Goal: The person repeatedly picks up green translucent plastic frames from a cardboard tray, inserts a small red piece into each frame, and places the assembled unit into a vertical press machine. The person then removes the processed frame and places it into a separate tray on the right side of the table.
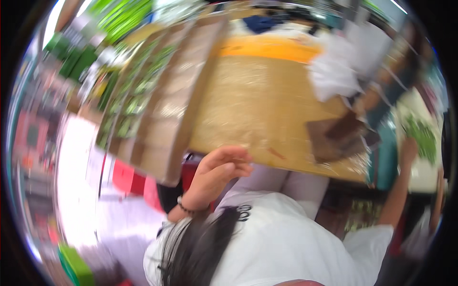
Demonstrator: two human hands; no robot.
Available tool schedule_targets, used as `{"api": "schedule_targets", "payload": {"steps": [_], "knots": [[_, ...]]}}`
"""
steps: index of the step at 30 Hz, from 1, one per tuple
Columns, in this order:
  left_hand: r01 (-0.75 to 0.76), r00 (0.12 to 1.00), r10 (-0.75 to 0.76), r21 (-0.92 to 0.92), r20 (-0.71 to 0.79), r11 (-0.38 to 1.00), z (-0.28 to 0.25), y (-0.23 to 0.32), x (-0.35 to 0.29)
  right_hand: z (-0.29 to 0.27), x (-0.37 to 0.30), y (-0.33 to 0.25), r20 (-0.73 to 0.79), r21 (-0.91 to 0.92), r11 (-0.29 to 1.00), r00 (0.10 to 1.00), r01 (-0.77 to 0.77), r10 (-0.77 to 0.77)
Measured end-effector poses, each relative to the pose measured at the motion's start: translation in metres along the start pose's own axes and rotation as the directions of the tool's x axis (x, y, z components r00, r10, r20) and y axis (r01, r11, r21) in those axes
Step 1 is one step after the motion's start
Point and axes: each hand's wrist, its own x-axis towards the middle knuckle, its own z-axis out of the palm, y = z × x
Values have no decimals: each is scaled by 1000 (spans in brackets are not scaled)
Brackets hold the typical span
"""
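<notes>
My left hand [223, 164], with a dark beaded bracelet at the wrist, hovers over the near edge of the brown table [238, 100]. Its fingers are loosely bent and apart from the thumb, and I see nothing in them. Off to the right, my right arm stretches far out. My right hand [409, 150] is at the near side of a bunch of small green pieces [420, 136] on a pale surface. Blur hides its fingers, so I cannot tell whether it grips any of them.
A long divided cardboard tray [164, 119] lies left of the table's middle, with green packets [129, 109] in its left rows. Brown flat pieces [334, 138] and white crumpled plastic [334, 76] lie at the right. A red container [126, 177] stands below the tray.
</notes>
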Motion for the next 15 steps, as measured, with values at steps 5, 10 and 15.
{"api": "schedule_targets", "payload": {"steps": [5,10,15], "knots": [[-161,972,222,459,-80,873,-23,68,-66,-127,-37,-78,142,302,877,927,-375,348],[277,808,588,897,-23,-346,-134,133,-56,-259,-146,-257,-366,703,705,898,95,243],[412,867,451,813,-211,-412,-226,166,-60,-313,-110,-387,-345,758,345,789,553,-508]]}}
